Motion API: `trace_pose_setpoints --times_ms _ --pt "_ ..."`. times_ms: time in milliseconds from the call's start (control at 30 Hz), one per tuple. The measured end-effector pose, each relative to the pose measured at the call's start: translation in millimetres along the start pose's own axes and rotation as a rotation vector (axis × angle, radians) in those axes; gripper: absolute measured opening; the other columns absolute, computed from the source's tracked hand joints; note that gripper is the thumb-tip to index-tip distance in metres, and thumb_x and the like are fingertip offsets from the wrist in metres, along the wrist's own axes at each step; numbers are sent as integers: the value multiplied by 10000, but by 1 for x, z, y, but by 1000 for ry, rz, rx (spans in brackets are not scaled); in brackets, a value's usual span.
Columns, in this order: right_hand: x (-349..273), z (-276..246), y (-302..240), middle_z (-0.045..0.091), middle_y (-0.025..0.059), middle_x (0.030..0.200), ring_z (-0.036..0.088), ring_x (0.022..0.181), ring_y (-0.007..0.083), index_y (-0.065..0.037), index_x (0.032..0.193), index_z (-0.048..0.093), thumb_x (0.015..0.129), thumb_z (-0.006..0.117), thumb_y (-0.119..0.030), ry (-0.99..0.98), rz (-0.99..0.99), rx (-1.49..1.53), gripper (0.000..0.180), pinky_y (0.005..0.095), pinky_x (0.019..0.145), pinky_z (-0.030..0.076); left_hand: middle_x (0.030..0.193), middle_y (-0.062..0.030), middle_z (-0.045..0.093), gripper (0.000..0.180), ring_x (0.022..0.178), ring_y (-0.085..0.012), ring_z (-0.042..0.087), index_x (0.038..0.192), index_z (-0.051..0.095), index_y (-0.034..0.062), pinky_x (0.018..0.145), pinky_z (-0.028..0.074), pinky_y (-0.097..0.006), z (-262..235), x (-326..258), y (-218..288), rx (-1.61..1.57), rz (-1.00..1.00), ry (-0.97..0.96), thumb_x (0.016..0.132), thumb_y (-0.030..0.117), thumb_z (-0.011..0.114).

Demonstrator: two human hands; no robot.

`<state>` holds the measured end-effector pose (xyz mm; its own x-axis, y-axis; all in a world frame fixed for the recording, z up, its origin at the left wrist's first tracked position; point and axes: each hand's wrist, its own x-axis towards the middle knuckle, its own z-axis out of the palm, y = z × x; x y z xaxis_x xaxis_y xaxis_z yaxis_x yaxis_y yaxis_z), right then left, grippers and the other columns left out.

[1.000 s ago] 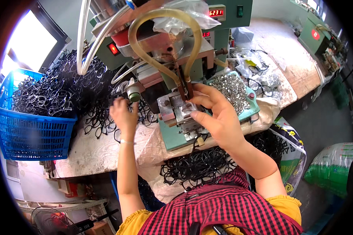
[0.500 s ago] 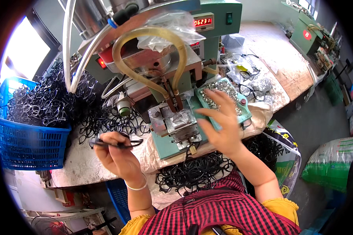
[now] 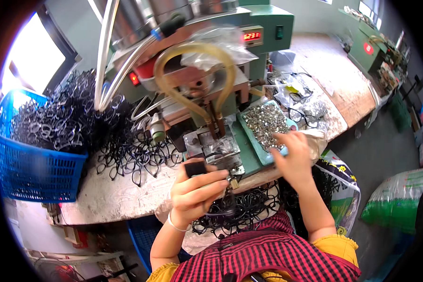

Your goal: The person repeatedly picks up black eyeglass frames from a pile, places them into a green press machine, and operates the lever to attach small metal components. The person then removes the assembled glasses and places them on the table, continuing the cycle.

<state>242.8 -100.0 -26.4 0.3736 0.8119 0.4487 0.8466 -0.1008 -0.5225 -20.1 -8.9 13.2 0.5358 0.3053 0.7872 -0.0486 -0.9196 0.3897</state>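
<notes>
My left hand (image 3: 192, 195) is closed on a black eyeglass frame, just in front of the press's metal fixture (image 3: 221, 149). A dark block-like part (image 3: 195, 168) sticks up above its fingers, and the rest of the frame is mostly hidden or blurred. At the near right corner of a pale green tray (image 3: 263, 154) is my right hand (image 3: 295, 157), thumb and index finger apart. Small shiny metal parts (image 3: 268, 123) fill that tray. Whether the right fingertips touch any of them cannot be made out.
Above the fixture stands the green press (image 3: 268, 47) with a looped yellowish hose (image 3: 162, 61). Black frames are heaped in a blue basket (image 3: 37, 171) and across the table at left. More frames (image 3: 249, 202) lie at my lap. Glasses (image 3: 303, 117) and plastic bags sit behind the tray.
My left hand has moved right with the eyeglass frame, up to the fixture. My right hand has moved right and down, from beside the fixture to the tray's near corner. The view has shifted slightly.
</notes>
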Motion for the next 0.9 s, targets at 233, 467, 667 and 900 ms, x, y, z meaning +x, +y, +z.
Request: trace_pose_setpoints --times_ms 233,467,667,900 --pt "0 52 63 686 82 847 612 884 310 -47 883 718 755 795 -73 246 -61 -16 151 415 830 478 1081 -29 760 274 889 -226 672 1002 784 146 986 505 -508 18 -5 -15 113 60 -99 730 119 786" --pt "28 59 60 698 80 887 620 940 308 -71 840 731 800 770 -118 222 -39 -42 73 417 879 479 1074 0 759 251 838 -215 633 985 779 151 983 510 -492 15 -4 -13 105 18 -86 740 104 801" --pt "51 72 36 611 127 1278 530 1288 343 -74 995 632 839 656 -103 -27 -487 -186 161 473 906 503 1093 3 751 256 883 -221 643 999 766 143 998 506 -495 18 -8 -14 93 22 -33 752 89 810" --pt "46 65 66 717 90 983 703 928 250 -35 1066 660 930 647 -48 181 -11 373 137 345 802 554 1202 -101 713 357 1122 -300 679 1134 695 88 1105 432 -521 -3 -71 27 454 -45 24 782 69 752"
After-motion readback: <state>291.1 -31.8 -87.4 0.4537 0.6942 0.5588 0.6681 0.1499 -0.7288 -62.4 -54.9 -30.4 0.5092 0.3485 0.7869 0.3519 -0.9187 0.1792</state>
